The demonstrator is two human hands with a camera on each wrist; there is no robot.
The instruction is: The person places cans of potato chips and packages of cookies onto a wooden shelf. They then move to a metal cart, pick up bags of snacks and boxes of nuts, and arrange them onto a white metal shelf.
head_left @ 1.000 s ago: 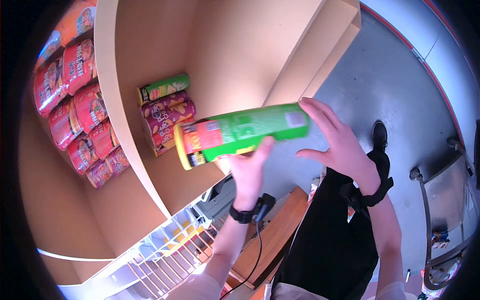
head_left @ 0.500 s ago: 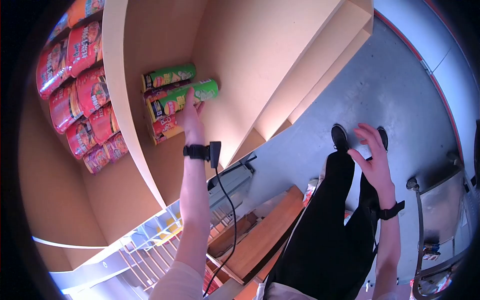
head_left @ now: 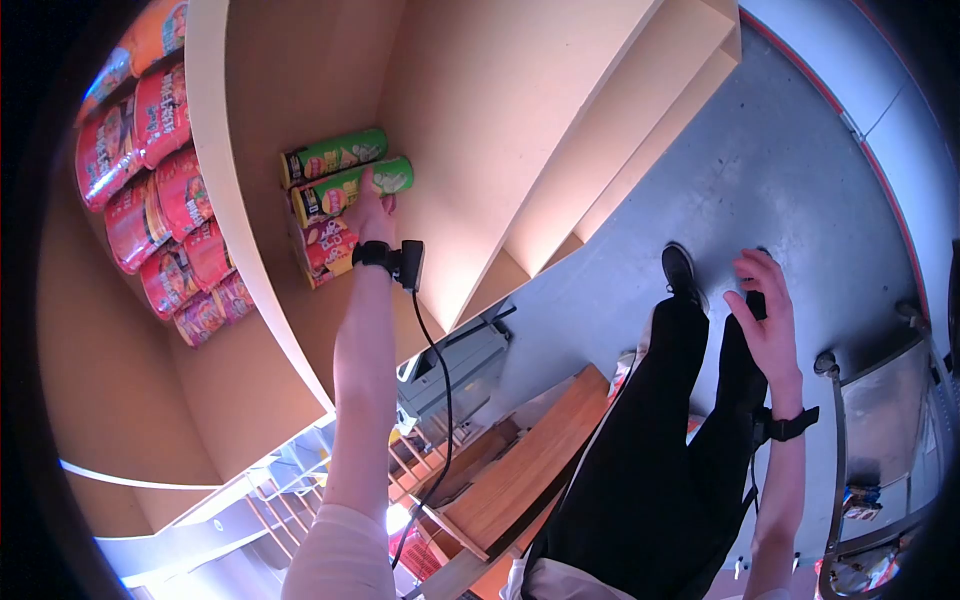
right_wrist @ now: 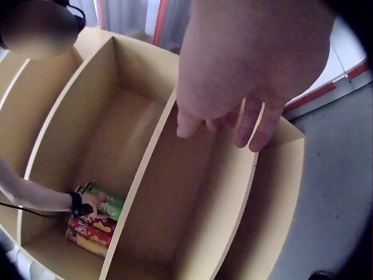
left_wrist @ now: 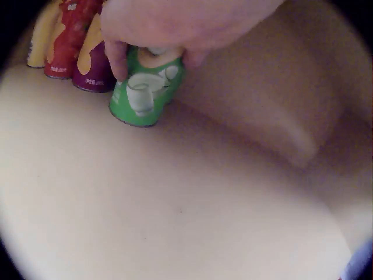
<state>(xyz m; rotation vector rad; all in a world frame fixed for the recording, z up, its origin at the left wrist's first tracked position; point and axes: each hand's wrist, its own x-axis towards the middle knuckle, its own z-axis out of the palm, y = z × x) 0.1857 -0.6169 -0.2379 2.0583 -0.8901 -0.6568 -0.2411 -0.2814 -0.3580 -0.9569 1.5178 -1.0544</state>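
My left hand [head_left: 370, 212] grips a green chip canister [head_left: 398, 176] inside the wooden shelf compartment. In the left wrist view, fingers and thumb straddle the lower part of that canister [left_wrist: 140, 102], which stands on the board beside the purple canister [left_wrist: 93, 73]. Beyond it in the head view is another green canister [head_left: 322, 158]. Red canisters [head_left: 325, 245] stand on the nearer side of the row. My right hand [head_left: 770, 320] hangs in the air above the floor, fingers loosely bent, holding nothing; the right wrist view shows the same hand [right_wrist: 250, 76] in front of the shelves.
A shelf divider [head_left: 250, 240] separates this compartment from red noodle packs [head_left: 165, 185] on the left. Lower shelf tiers [head_left: 600, 150] step down toward the grey floor [head_left: 690, 170]. A wooden bench [head_left: 540, 460] and a metal-framed cart [head_left: 885, 400] are nearby.
My left hand has carried the green canister from in front of me into the compartment, beside the other canisters. My right hand has come away from it and dropped back lower right.
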